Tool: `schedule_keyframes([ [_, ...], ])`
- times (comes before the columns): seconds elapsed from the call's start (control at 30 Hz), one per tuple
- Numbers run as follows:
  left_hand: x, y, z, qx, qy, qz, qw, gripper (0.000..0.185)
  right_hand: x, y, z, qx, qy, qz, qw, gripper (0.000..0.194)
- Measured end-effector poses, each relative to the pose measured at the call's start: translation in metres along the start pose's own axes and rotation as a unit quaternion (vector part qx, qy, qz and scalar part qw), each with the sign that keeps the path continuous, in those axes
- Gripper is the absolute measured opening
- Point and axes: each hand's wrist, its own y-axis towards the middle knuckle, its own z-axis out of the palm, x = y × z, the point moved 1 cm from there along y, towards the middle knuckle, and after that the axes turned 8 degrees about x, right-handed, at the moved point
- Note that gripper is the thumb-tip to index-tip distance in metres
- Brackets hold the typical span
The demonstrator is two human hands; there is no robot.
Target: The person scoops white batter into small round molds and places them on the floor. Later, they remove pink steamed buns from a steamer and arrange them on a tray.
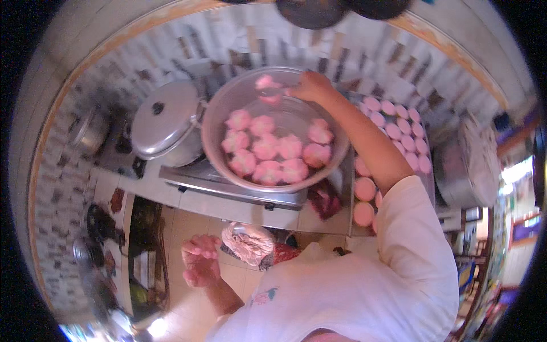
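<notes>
A wide metal steamer pan rests on the stove before me, with several pink steamed cakes inside, their tops split open. My right hand reaches over the pan's far side and grips a blurred metal utensil. At its tip is one pink cake, above the pan's perforated bottom; whether it touches the bottom is unclear. Low in front of my body, my left hand holds nothing, its fingers curled and apart from the thumb.
Left of the pan stands a lidded aluminium pot. On the right, a tray carries several round pink-filled cups, beside a large cloth-topped metal pot. A dark red cloth lies by the stove. Dark pans hang above.
</notes>
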Motion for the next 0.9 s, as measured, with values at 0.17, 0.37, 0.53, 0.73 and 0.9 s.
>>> schedule_keyframes([
  [0.17,0.047,0.021,0.038,0.059,-0.063,-0.051,0.995,0.052,-0.086,-0.174,-0.058,-0.156,0.175,-0.092,0.968,0.055],
  [0.37,0.119,0.029,0.125,0.022,-0.058,-0.106,0.992,0.054,-0.208,-0.481,-0.025,-0.276,0.339,0.107,0.893,0.049],
  [0.53,0.185,0.046,0.256,0.283,-0.21,-0.203,0.914,0.066,-0.309,-0.71,0.095,-0.345,0.332,0.462,0.747,0.054],
  [0.73,0.244,0.009,0.439,0.422,-0.127,-0.317,0.84,0.047,-0.439,-0.912,0.279,-0.238,0.235,0.737,0.588,0.057],
  [0.9,0.258,-0.021,0.515,0.494,-0.038,-0.339,0.8,0.045,-0.522,-0.958,0.375,-0.176,0.279,0.813,0.479,0.063],
])
